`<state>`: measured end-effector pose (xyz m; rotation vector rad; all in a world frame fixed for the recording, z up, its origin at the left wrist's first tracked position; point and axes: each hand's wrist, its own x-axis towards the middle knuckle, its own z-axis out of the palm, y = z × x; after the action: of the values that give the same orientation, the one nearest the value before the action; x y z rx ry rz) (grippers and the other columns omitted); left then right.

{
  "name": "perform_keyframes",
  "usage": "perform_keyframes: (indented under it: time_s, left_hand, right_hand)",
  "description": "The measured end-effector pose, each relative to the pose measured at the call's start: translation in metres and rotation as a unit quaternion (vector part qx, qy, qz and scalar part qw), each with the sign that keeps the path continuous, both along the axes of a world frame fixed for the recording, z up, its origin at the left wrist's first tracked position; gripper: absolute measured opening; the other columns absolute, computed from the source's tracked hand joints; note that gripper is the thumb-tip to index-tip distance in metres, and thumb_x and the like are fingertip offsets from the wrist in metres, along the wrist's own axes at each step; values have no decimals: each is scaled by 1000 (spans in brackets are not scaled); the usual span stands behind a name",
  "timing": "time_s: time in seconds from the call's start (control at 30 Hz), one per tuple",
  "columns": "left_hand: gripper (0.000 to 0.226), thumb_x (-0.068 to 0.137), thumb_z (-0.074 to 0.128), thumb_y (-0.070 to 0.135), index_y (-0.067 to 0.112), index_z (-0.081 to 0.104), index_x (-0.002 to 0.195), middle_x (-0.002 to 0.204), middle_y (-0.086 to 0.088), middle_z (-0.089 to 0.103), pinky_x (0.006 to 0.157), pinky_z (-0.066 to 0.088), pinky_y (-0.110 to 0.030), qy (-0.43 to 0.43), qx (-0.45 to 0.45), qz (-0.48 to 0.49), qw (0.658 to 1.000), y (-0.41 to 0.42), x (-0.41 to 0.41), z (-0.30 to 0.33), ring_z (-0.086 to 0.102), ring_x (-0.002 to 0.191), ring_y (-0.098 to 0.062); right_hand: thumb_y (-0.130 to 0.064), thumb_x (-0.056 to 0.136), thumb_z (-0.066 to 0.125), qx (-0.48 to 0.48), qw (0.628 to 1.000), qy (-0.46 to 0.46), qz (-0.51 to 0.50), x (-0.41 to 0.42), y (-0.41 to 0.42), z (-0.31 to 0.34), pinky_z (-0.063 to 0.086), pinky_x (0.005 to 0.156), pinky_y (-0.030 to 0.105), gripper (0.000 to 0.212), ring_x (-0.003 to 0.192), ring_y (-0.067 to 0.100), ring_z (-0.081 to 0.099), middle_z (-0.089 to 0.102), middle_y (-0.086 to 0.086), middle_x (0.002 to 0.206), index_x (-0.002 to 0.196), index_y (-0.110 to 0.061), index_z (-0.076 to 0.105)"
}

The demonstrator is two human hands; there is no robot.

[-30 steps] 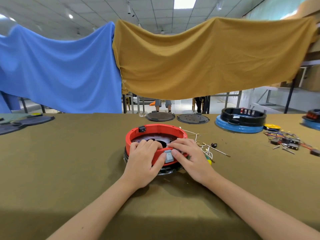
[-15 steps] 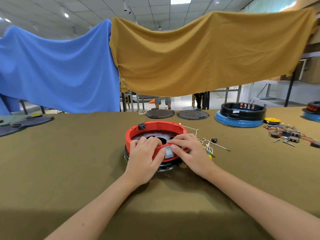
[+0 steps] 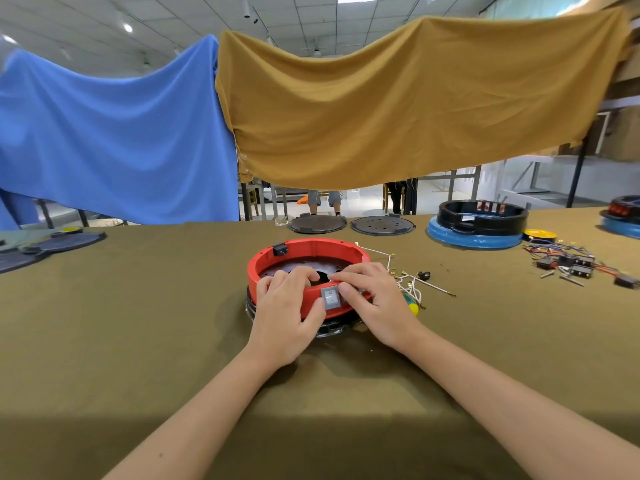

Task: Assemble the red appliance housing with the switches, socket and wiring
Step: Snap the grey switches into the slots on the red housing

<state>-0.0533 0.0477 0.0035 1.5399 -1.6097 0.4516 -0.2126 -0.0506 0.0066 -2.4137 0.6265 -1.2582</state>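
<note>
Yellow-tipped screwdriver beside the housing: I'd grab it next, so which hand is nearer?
Right. The right hand lies just beside the screwdriver; the left hand is across the red housing.

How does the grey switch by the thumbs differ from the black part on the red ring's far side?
The grey switch is pale and sits in the near wall of the red housing; the black part is dark, smaller and on the far left rim. Both thumbs touch the grey switch; the black part is untouched. Both are mounted on the housing.

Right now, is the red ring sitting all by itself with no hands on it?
No, the left hand and the right hand both grip the near rim of the red ring, with their thumbs beside the grey switch.
</note>
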Motion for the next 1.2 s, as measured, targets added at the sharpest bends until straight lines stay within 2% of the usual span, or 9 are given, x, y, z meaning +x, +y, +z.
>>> perform_keyframes:
  time_s: [0.23,0.37,0.57,0.67,0.77,0.93,1.0,1.1,1.2]
  left_hand:
    - [36,76,57,35,24,57,110,103,23,50,94,25,-27,-33,-3,-8,999,1,1,-1,48,96,-6]
    - [31,78,56,35,26,56,108,102,21,54,93,26,-28,-37,5,-8,999,0,2,-2,46,91,-6]
    - [26,77,60,27,26,55,103,90,26,46,92,29,-32,-23,7,2,1000,-2,1,-2,41,84,-5]
    - [30,77,59,30,26,54,106,92,32,42,94,28,-29,-11,-1,0,1000,-1,1,-2,43,86,-3]
    - [34,80,54,39,26,54,111,98,27,48,97,25,-24,1,-10,-7,1000,0,0,-2,46,93,-2]
    - [24,85,48,42,29,58,102,98,19,59,98,28,-30,-7,-4,-2,1000,0,0,0,46,88,-1]
    - [21,84,48,40,30,59,99,94,20,59,96,29,-31,-1,-6,0,1000,1,-1,1,46,85,-2]
    - [15,80,48,36,27,56,89,84,20,53,92,29,-31,12,-27,9,1000,4,0,2,47,82,-7]
    - [14,81,50,38,26,54,86,82,19,48,91,27,-28,19,-36,1,999,8,3,4,47,82,-8]
  right_hand:
    - [-19,92,65,5,999,35,35,-10,-2,0,33,111,37,38,126,3,38,55,-12,128,129,-26,63]
    - [-19,90,69,-19,999,43,23,-9,0,2,35,108,36,39,123,8,39,57,-8,126,128,-23,63]
    - [-21,86,70,-56,997,46,-7,-6,5,5,41,99,41,34,113,12,45,61,-4,115,119,-20,68]
    - [-21,89,68,-55,997,57,0,-8,5,4,38,105,38,37,119,9,43,59,-6,122,126,-21,65]
    - [-22,91,64,-40,998,42,12,-10,5,4,33,109,31,42,127,6,38,55,-8,130,133,-21,59]
    - [-16,92,63,12,1000,21,-14,-12,-1,4,26,117,31,47,139,7,27,44,-6,144,137,-21,54]
    - [-18,94,62,20,999,42,-13,-13,-3,4,31,116,35,40,138,7,29,46,-6,140,134,-20,58]
    - [-22,92,64,-43,998,49,-16,-15,-2,4,40,106,38,31,123,7,41,56,-7,124,123,-19,66]
    - [-30,90,67,-76,995,58,-4,-15,1,6,41,101,36,29,115,6,42,57,-9,116,119,-23,67]
